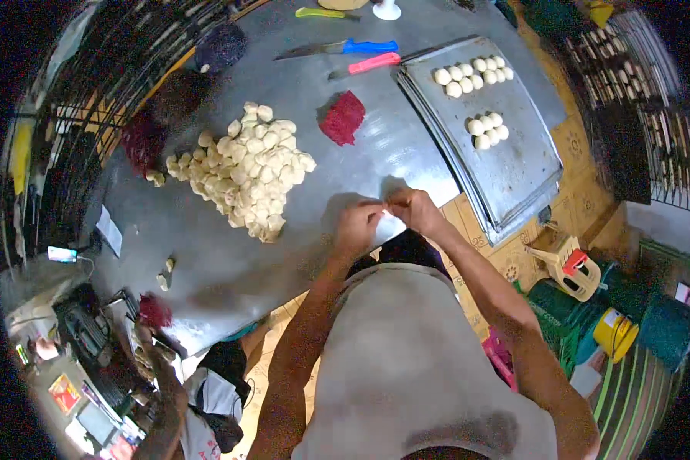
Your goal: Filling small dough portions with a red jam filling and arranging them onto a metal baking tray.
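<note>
My left hand and my right hand meet at the near edge of a grey metal table. The fingers of both are closed, pinching at a small white sheet-like piece whose kind I cannot make out. It hangs just below the fingertips, close to my body. Beyond my hands lies a crumpled dark-red cloth. To the left is a large heap of pale dough pieces. At the right, a metal baking tray bears small round dough balls in two groups.
Toward the back lie a blue-handled knife, a pink-handled knife and a green-handled one. Another person's arm reaches to a red cloth at lower left. A wooden stool and yellow bucket stand at right.
</note>
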